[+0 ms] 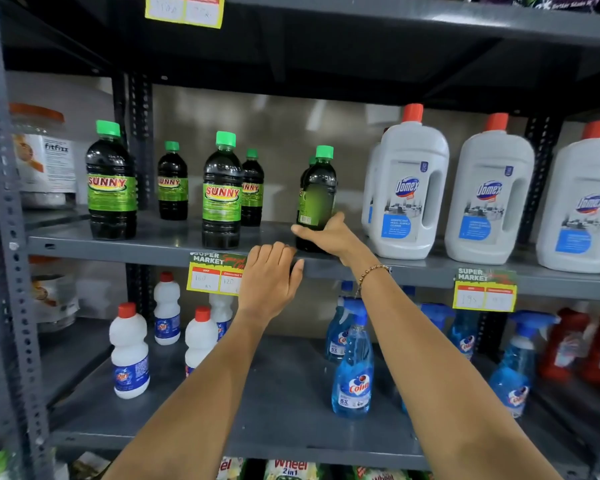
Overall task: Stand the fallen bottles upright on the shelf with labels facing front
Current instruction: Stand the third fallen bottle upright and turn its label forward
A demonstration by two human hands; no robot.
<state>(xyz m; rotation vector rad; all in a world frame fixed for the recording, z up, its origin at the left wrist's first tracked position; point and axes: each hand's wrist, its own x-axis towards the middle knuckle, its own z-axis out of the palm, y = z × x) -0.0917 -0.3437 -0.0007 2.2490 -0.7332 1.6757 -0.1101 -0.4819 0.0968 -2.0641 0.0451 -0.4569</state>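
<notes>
On the middle shelf (160, 242) stand several dark bottles with green caps and green SUNNY labels. Two big ones (111, 183) (221, 194) are upright at the front with labels forward, and two smaller ones (172, 183) (252, 188) stand behind them. My right hand (328, 235) is shut around the lower part of another dark bottle (318, 188), upright on the shelf, its label turned to the left with the barcode side showing. A further green cap peeks out just behind it. My left hand (271, 278) rests on the shelf's front edge, fingers together, holding nothing.
Three white Domex jugs with red caps (407, 188) stand right of the held bottle, the nearest close to my wrist. A price tag (210, 275) hangs on the shelf edge by my left hand. Below are white Rin bottles (129, 351) and blue Colin sprayers (353, 362).
</notes>
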